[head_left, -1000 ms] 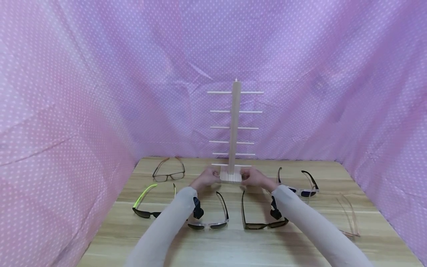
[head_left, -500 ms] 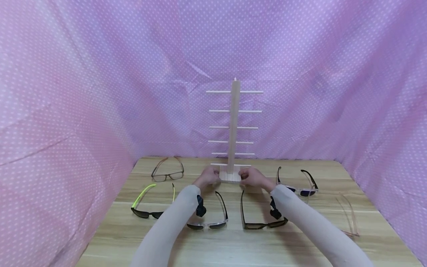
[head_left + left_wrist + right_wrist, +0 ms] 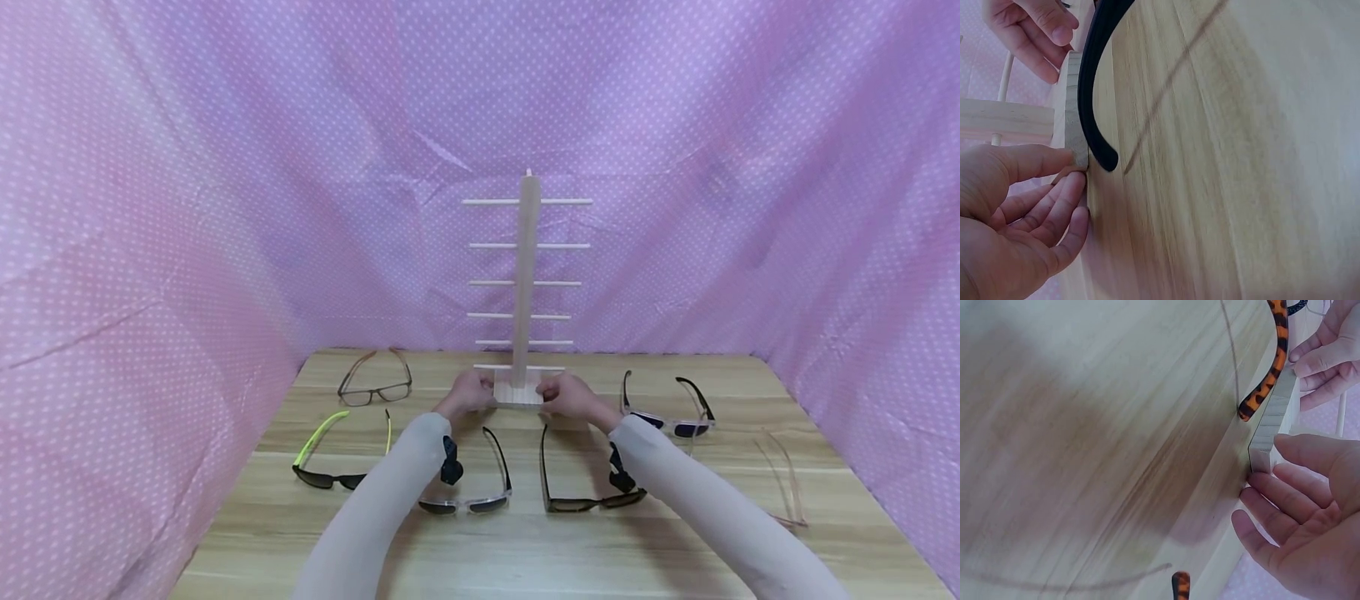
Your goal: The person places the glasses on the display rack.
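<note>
Standing upright toward the far middle of the table [image 3: 480, 571], a pale wooden stand [image 3: 526, 275], six rows of rods crossing its post. Its base [image 3: 517, 390] sits between two hands: left hand [image 3: 469, 393] pinches one end, thumb against fingers; right hand [image 3: 572, 396] pinches the opposite end likewise. Nearer the viewer, two pairs side by side: clear-framed sunglasses [image 3: 489, 505] and dark-framed glasses [image 3: 573, 505], the latter's temples tortoiseshell in the right wrist view. Out to the left, brown-framed spectacles [image 3: 374, 396] behind sunglasses with lime-green temples [image 3: 322, 481], partly hidden by the left sleeve [image 3: 367, 517]. To the right, dark-lensed sunglasses [image 3: 690, 430], then thin pink frames [image 3: 797, 492]. Pink dotted cloth [image 3: 480, 83] hangs behind and on both sides.
</note>
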Motion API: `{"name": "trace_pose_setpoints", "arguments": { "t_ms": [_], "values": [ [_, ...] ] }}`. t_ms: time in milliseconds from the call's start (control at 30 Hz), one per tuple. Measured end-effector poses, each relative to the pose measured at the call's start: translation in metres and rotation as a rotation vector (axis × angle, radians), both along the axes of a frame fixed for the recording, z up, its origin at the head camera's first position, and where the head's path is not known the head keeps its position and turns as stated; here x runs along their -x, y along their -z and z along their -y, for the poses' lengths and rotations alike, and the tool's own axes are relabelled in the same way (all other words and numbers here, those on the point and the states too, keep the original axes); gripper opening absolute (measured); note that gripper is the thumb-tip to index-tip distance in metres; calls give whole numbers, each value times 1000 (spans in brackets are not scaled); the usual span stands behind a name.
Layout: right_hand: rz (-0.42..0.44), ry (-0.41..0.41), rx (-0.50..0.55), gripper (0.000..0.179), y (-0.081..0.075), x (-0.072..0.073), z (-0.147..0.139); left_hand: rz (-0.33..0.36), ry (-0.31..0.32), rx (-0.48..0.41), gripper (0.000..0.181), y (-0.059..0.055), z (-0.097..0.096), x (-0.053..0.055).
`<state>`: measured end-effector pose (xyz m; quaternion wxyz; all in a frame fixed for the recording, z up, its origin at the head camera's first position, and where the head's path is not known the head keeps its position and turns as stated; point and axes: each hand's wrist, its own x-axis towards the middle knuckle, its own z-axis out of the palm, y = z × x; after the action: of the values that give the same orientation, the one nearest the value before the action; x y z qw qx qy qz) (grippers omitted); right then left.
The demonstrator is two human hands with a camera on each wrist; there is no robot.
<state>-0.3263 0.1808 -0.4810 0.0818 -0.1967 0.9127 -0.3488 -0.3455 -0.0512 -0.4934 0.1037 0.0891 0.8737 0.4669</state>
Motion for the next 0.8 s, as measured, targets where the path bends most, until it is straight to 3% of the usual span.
{"name": "trace_pose_setpoints", "arguments": {
  "t_ms": [267, 467, 600, 800],
  "values": [
    [-14, 54, -63, 23, -2, -2, -20, -3, 83, -49, 24, 1, -17, -1],
    [-48, 51, -57, 19, -1, -6, -34, 27, 94, -73, 34, -2, -30, -3],
    [-57, 38, -49, 28, -5, -10, -44, 10, 113, -71, 30, -2, -39, -5],
    [-84, -48, -24, 24, -4, -8, -66, 31, 167, -81, 29, -1, -50, -8]
  ]
}}
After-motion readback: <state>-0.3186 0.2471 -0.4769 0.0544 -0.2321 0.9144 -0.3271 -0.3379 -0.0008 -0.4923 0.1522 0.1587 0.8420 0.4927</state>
